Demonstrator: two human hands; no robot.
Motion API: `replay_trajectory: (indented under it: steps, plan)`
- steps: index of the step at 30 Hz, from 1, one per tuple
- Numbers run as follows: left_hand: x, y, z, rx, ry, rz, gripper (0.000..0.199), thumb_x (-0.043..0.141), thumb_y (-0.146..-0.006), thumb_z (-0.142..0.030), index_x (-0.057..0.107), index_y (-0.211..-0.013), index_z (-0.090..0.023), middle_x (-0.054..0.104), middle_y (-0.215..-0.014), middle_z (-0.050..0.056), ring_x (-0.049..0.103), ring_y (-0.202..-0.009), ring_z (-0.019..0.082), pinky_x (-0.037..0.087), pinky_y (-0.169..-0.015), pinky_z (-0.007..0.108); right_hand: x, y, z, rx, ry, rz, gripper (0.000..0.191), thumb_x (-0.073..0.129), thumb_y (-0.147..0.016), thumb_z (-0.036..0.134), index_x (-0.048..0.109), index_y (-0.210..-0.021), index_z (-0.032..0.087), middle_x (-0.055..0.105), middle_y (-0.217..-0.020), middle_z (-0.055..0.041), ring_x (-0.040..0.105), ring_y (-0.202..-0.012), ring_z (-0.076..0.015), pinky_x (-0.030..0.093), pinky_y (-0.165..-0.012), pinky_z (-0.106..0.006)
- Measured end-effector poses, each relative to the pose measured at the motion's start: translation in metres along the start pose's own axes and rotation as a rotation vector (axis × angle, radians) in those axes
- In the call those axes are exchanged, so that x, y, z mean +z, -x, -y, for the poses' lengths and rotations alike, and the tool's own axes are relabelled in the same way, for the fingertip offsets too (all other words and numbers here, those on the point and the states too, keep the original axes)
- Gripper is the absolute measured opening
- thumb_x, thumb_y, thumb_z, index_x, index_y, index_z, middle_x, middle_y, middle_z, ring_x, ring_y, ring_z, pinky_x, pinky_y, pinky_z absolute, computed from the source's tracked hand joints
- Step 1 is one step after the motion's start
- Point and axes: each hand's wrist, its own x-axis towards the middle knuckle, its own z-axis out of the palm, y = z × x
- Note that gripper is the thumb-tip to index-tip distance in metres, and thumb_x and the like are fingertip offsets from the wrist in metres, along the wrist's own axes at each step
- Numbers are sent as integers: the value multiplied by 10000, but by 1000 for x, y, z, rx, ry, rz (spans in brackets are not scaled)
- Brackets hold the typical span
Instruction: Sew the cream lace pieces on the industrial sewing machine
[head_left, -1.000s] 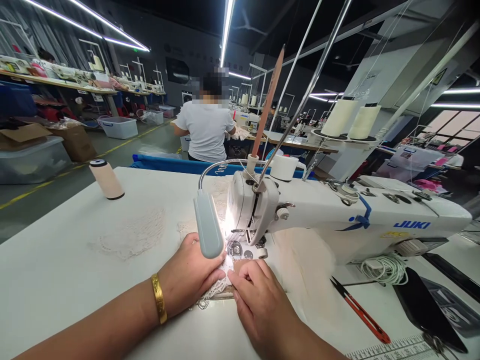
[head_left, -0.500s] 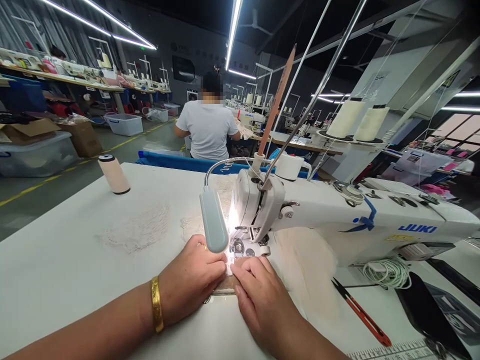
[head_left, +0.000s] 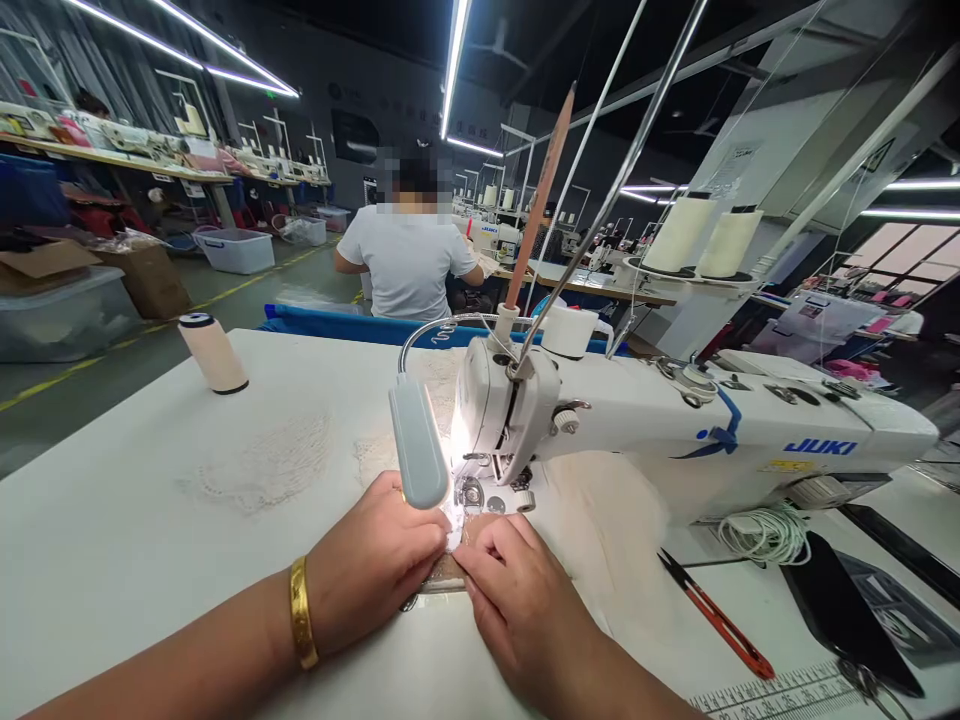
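A white sewing machine (head_left: 600,400) stands on the white table, its lamp (head_left: 420,445) lit beside the needle area. Just left of the needle, my left hand (head_left: 379,560) is closed on a small piece of white fabric (head_left: 454,530). My right hand (head_left: 521,600) rests right of it, thumb and forefinger pressed together at the fabric's edge; what lies between them is too small to tell. Sheer beige fabric (head_left: 615,530) lies under the machine arm. Pieces of pale lace (head_left: 262,465) lie on the table at the left.
A thread cone (head_left: 214,353) stands at the table's left back. Red-handled thread snips (head_left: 720,620), a ruler (head_left: 787,695), a coil of pale cord (head_left: 765,535) and a black phone-like object (head_left: 840,610) lie at the right. Ahead, a person in a white shirt (head_left: 409,265) sits facing away.
The whole view has shifted slightly, so the scene sits further left. Both hands remain near the needle area, and a little more white fabric shows between them.
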Motion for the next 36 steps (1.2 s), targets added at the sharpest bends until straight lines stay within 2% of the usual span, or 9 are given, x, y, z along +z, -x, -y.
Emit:
replay_trajectory:
  steps: [5, 13, 19, 26, 32, 36]
  plan:
    - [-3, 0, -7, 0, -48, 18, 341, 452, -966, -1, 634, -775, -217, 736, -819, 7, 664, -772, 182, 464, -763, 324, 0, 0, -1, -14, -4, -9, 299, 486, -984, 0, 682, -1109, 188, 588, -918, -57, 496, -838, -233, 474, -715, -332]
    - [-6, -5, -6, 0, -85, 14, 315, 479, -979, -13, 643, -797, -211, 738, -843, 15, 663, -784, 187, 472, -787, 334, 1, 0, -4, 2, 23, 13, 321, 469, -1001, 23, 661, -1198, 187, 600, -926, -57, 499, -817, -239, 457, -695, -344]
    - [-4, -5, -3, 4, -103, 3, 302, 481, -988, -14, 673, -866, -212, 754, -901, 19, 685, -819, 191, 485, -805, 343, 0, -3, -6, 49, 59, 54, 295, 461, -1005, 35, 660, -1159, 190, 592, -917, -55, 499, -813, -243, 449, -695, -349]
    - [-5, -5, -5, 19, -111, 9, 306, 475, -991, -16, 686, -901, -218, 753, -900, 18, 684, -821, 197, 493, -840, 365, 1, -5, -9, 19, 112, 59, 301, 433, -998, 14, 653, -1113, 185, 595, -895, -51, 493, -774, -231, 430, -697, -352]
    - [-6, -7, -3, -3, -129, 22, 317, 465, -999, -27, 700, -946, -231, 757, -911, 14, 687, -853, 206, 503, -864, 376, 2, -9, -10, 63, 173, 90, 279, 414, -1003, 31, 626, -927, 197, 566, -838, -42, 454, -699, -212, 409, -651, -344]
    - [-1, -9, 2, -21, -160, -9, 304, 459, -1002, -42, 684, -896, -217, 755, -910, 23, 684, -861, 216, 511, -878, 398, 1, -9, -9, 96, 178, 98, 252, 468, -1010, 50, 666, -1028, 205, 592, -868, -48, 499, -728, -230, 439, -655, -347]
